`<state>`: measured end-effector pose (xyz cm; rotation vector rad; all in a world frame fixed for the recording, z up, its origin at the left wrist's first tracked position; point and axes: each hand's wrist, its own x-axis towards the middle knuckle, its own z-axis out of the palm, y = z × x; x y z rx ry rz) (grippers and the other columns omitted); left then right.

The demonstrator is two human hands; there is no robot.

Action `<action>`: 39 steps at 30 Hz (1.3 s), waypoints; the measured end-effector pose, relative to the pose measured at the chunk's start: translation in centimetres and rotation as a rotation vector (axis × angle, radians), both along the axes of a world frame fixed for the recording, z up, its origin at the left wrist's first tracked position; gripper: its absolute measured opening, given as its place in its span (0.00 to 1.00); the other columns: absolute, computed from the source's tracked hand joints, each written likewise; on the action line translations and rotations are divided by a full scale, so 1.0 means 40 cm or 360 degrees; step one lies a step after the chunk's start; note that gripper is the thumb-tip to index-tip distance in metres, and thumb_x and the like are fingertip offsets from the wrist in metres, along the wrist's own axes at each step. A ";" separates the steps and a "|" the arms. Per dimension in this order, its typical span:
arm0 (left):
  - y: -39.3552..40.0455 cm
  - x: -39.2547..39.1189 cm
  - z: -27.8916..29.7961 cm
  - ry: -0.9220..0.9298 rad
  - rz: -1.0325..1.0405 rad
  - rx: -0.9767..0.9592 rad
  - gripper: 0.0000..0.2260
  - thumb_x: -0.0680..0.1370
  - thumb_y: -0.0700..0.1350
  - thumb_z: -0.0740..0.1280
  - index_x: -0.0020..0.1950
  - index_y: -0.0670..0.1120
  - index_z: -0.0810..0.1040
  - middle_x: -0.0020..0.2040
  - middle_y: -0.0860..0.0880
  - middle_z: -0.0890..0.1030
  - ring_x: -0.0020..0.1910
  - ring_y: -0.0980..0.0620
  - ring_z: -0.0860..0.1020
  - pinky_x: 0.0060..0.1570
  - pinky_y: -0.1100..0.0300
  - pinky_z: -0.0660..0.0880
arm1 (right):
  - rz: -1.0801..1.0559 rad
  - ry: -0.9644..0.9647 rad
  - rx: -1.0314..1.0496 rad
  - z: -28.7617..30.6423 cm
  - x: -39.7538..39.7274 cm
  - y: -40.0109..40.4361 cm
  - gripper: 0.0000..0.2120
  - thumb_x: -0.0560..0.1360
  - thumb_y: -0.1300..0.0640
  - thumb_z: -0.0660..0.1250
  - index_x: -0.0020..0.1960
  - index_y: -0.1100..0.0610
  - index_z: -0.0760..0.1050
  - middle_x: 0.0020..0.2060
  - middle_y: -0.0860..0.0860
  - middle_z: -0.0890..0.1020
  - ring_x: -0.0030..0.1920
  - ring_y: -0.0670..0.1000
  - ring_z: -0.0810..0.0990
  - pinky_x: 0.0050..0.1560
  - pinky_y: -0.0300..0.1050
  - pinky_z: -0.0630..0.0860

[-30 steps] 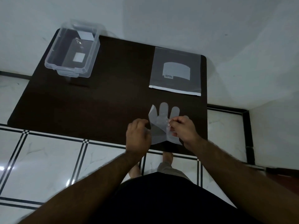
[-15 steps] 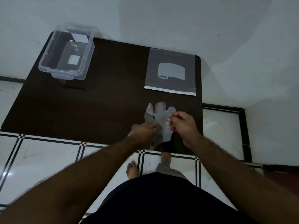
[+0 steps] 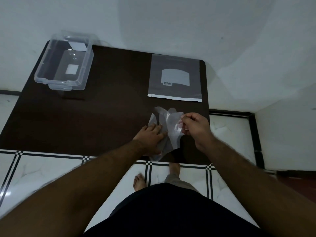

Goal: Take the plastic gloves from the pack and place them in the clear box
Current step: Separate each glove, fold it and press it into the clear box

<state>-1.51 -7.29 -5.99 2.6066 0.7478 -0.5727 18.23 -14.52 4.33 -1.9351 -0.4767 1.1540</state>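
Observation:
Thin clear plastic gloves (image 3: 168,127) lie crumpled near the front right of the dark table (image 3: 106,117). My left hand (image 3: 151,136) presses flat on their left part, fingers spread over the film. My right hand (image 3: 195,127) pinches the right edge of a glove between thumb and fingers, lifting it slightly. The grey glove pack (image 3: 175,77) lies flat at the back right, white strip toward me. The clear box (image 3: 65,63) stands open at the back left, with white labels showing on its bottom and far wall.
White walls close in behind and to the right of the table. Tiled floor with black lines lies below the front edge, where my bare feet (image 3: 139,182) stand.
My left hand went from a closed grip at the glove's left edge to lying flat on the gloves. The gloves are more crumpled. My right hand keeps its pinch.

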 end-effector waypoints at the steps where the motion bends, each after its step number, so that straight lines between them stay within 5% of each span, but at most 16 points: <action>1: 0.000 0.002 0.000 -0.0011 0.0003 0.0018 0.47 0.74 0.70 0.70 0.86 0.56 0.53 0.87 0.44 0.52 0.85 0.38 0.51 0.81 0.33 0.53 | -0.0013 0.0003 0.0006 0.004 0.004 0.002 0.04 0.84 0.57 0.70 0.56 0.55 0.83 0.53 0.56 0.86 0.56 0.59 0.85 0.54 0.53 0.86; 5: 0.008 0.011 0.001 -0.0029 0.0027 0.0080 0.50 0.73 0.73 0.69 0.86 0.57 0.50 0.88 0.45 0.50 0.85 0.36 0.50 0.81 0.30 0.51 | -0.0042 -0.0017 0.0063 0.025 0.014 0.012 0.04 0.84 0.58 0.70 0.56 0.54 0.83 0.53 0.56 0.86 0.56 0.58 0.86 0.51 0.49 0.86; 11: 0.032 0.011 -0.013 0.0124 -0.0044 0.0079 0.52 0.72 0.77 0.65 0.86 0.61 0.40 0.88 0.46 0.42 0.86 0.35 0.43 0.80 0.28 0.42 | -0.0094 0.0009 0.0154 0.053 0.039 0.030 0.06 0.84 0.59 0.69 0.55 0.54 0.84 0.53 0.57 0.87 0.58 0.59 0.87 0.58 0.58 0.86; 18: 0.054 0.035 0.012 -0.0018 -0.0129 0.0121 0.46 0.76 0.70 0.65 0.87 0.56 0.47 0.88 0.46 0.45 0.86 0.41 0.43 0.81 0.32 0.41 | -0.0173 -0.0067 0.0219 0.070 0.077 0.044 0.06 0.85 0.56 0.68 0.58 0.53 0.83 0.55 0.53 0.87 0.57 0.54 0.87 0.59 0.54 0.86; 23: 0.032 0.064 0.010 0.0011 -0.0504 0.0031 0.39 0.83 0.64 0.63 0.87 0.57 0.45 0.88 0.47 0.45 0.86 0.43 0.43 0.83 0.37 0.44 | -0.0183 -0.0091 0.0271 0.092 0.083 0.051 0.05 0.85 0.57 0.68 0.57 0.54 0.83 0.55 0.54 0.86 0.57 0.54 0.86 0.52 0.46 0.85; 32: 0.025 0.110 -0.006 0.0077 -0.0530 0.0023 0.37 0.84 0.65 0.60 0.87 0.56 0.48 0.88 0.46 0.48 0.86 0.42 0.46 0.82 0.33 0.46 | -0.0201 -0.0217 0.0347 0.133 0.120 0.059 0.05 0.85 0.58 0.68 0.55 0.53 0.83 0.55 0.54 0.85 0.57 0.55 0.86 0.56 0.49 0.87; 36: 0.018 0.103 0.006 -0.0012 -0.0348 -0.0087 0.36 0.83 0.65 0.60 0.87 0.56 0.49 0.88 0.47 0.49 0.86 0.44 0.48 0.82 0.34 0.47 | -0.0219 -0.0232 0.0368 0.170 0.131 0.074 0.06 0.84 0.57 0.68 0.58 0.55 0.83 0.56 0.55 0.85 0.58 0.55 0.85 0.55 0.47 0.86; 39: 0.014 0.089 0.044 -0.0326 0.0150 -0.0348 0.34 0.83 0.62 0.63 0.86 0.55 0.54 0.87 0.47 0.56 0.85 0.44 0.58 0.82 0.38 0.56 | -0.0161 -0.0126 0.0409 0.212 0.133 0.091 0.06 0.83 0.57 0.70 0.57 0.56 0.84 0.55 0.55 0.85 0.58 0.56 0.85 0.55 0.49 0.87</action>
